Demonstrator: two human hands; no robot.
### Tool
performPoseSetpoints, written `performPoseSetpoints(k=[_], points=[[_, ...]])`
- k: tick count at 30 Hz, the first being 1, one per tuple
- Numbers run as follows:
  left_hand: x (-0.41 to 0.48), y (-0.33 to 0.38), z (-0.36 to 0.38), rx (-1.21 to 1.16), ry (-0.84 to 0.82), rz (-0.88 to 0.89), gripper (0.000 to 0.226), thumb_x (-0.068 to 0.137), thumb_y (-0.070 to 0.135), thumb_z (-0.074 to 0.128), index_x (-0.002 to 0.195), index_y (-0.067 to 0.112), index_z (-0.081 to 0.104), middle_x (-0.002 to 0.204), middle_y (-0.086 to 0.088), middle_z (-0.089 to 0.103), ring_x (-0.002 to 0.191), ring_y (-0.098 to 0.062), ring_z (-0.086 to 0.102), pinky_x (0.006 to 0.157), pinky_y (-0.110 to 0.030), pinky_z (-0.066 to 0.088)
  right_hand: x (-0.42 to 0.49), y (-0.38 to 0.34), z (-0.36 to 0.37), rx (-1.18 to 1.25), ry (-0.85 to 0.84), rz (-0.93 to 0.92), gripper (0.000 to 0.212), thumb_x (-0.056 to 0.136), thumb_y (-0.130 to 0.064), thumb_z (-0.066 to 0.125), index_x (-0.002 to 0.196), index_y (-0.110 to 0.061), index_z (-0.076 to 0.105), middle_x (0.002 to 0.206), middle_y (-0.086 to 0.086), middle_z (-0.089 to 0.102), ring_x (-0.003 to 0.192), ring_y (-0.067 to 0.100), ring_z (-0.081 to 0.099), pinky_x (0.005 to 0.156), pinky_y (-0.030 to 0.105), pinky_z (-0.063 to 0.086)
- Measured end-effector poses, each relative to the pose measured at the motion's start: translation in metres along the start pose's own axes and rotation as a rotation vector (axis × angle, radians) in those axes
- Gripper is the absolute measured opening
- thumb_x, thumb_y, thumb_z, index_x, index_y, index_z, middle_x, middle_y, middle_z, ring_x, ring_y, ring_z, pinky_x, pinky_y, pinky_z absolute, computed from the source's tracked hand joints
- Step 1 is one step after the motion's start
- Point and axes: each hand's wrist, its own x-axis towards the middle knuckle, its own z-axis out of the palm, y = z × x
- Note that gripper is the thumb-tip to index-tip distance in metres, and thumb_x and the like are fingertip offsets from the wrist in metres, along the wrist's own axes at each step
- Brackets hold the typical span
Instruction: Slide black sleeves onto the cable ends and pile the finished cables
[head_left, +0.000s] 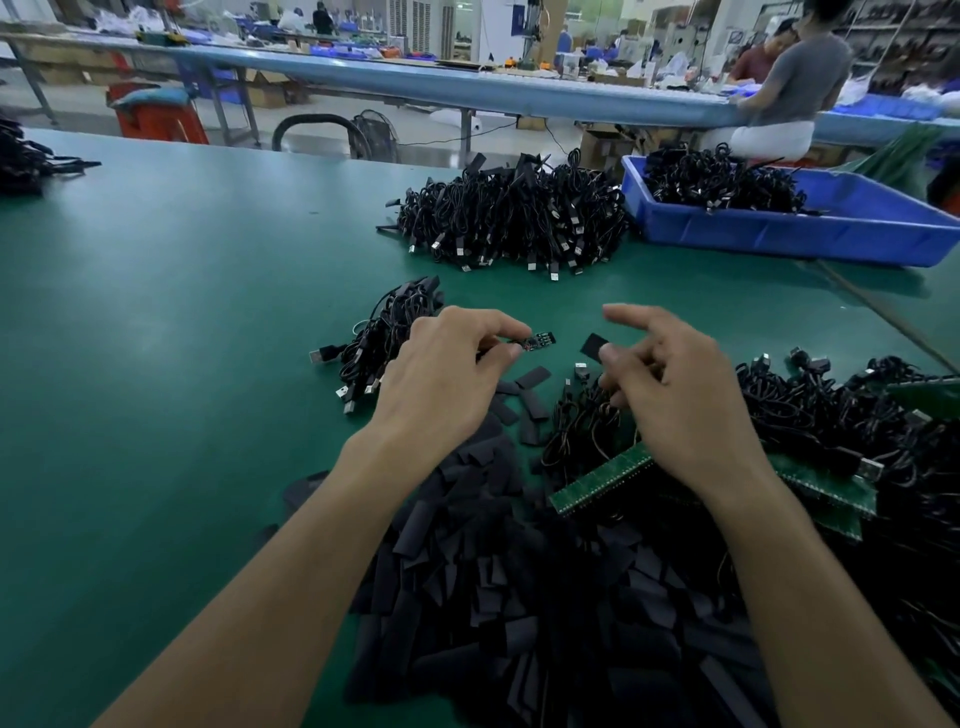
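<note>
Head view: green worktop (182, 312), seen from above, both hands out in front.
Left hand (441, 374): fingers narrow, thumb and forefinger pinch the cable end (537, 340), a small bare circuit board pointing right, just over the worktop.
Right hand (675, 395): thumb and curled fingers pinch one black sleeve (595, 345); forefinger stretched out above it.
Gap: black sleeve just right of the cable end, apart, not yet on it.
Loose sleeves (519, 597): heaped at the near edge, under and between both forearms; a few strays flat below the cable end.
Small cable pile (384, 332): just behind the left hand, USB plugs poking out to the left.
Cable tangle (831, 415): at right, over green board strips (597, 483).
Large cable pile (514, 218): farther back, beside the blue bin (779, 228), itself holding more cables.
</note>
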Motion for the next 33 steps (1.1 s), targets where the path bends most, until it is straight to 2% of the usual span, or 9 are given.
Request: performPoseSetpoints(k=[4,7,12,16,19,22,27,33], points=[[-0.001,0.003,0.000,0.005,0.012,0.002,0.021,0.098,0.027,0.063,0.115,0.033,0.073,0.099,0.010,0.072,0.092,-0.013,0.066,0.086,-0.044,0.055,0.000,0.000,-0.002,0.030,0.010,0.013,0.021,0.101,-0.020,0.057,0.104,-0.038,0.066,0.081,-0.012,0.067,0.072,0.002,0.063,0.066,0.016,0.051],[-0.001,0.004,0.000,0.007,0.008,0.008,0.021,0.098,0.027,0.063,0.115,0.033,0.074,0.103,0.011,0.073,0.094,-0.012,0.066,0.087,-0.043,0.056,0.000,0.002,0.001,0.007,-0.033,0.020,0.021,0.101,-0.018,0.057,0.108,-0.032,0.070,0.089,-0.018,0.066,0.076,-0.003,0.061,0.064,0.011,0.047],[-0.001,0.006,-0.002,-0.002,0.004,0.043,0.021,0.097,0.025,0.065,0.115,0.031,0.074,0.103,0.013,0.073,0.090,-0.004,0.065,0.086,-0.039,0.057,0.001,0.004,0.002,0.044,-0.052,0.018,0.024,0.093,-0.022,0.070,0.116,-0.023,0.072,0.098,-0.022,0.068,0.092,-0.014,0.062,0.075,0.001,0.044],[-0.001,0.009,-0.003,-0.007,-0.012,0.063,0.021,0.096,0.024,0.066,0.115,0.029,0.074,0.105,0.013,0.074,0.088,0.000,0.063,0.088,-0.036,0.056,0.001,0.004,0.003,0.072,0.009,-0.018,0.024,0.091,-0.026,0.071,0.114,-0.021,0.074,0.096,-0.019,0.070,0.082,-0.009,0.066,0.073,0.004,0.047],[-0.002,0.011,-0.003,-0.007,-0.024,0.068,0.021,0.096,0.025,0.067,0.114,0.029,0.075,0.103,0.013,0.073,0.086,0.000,0.064,0.086,-0.037,0.057,0.000,0.005,0.005,0.128,0.060,-0.021,0.021,0.092,-0.026,0.069,0.111,-0.019,0.074,0.083,-0.014,0.072,0.069,-0.004,0.069,0.065,0.009,0.049],[-0.002,0.012,-0.004,-0.006,-0.027,0.072,0.019,0.095,0.027,0.067,0.113,0.031,0.075,0.098,0.014,0.073,0.081,-0.001,0.063,0.083,-0.038,0.058,0.000,0.007,0.007,0.159,0.102,-0.023,0.016,0.093,-0.024,0.068,0.107,-0.019,0.074,0.076,-0.012,0.073,0.067,0.000,0.070,0.063,0.011,0.051],[-0.002,0.014,-0.004,-0.024,-0.053,0.063,0.018,0.096,0.028,0.067,0.111,0.031,0.076,0.096,0.012,0.074,0.090,-0.008,0.064,0.086,-0.042,0.057,0.000,0.009,0.009,0.173,0.131,-0.028,0.012,0.093,-0.020,0.069,0.104,-0.021,0.074,0.077,-0.014,0.072,0.066,0.000,0.070,0.060,0.010,0.051],[-0.002,0.015,-0.004,-0.030,-0.065,0.092,0.017,0.095,0.028,0.067,0.109,0.030,0.077,0.081,0.025,0.064,0.078,0.000,0.060,0.079,-0.028,0.053,0.000,0.009,0.012,0.153,0.151,-0.041,0.011,0.093,-0.020,0.070,0.103,-0.021,0.074,0.075,-0.015,0.072,0.065,0.001,0.070,0.060,0.011,0.052]])
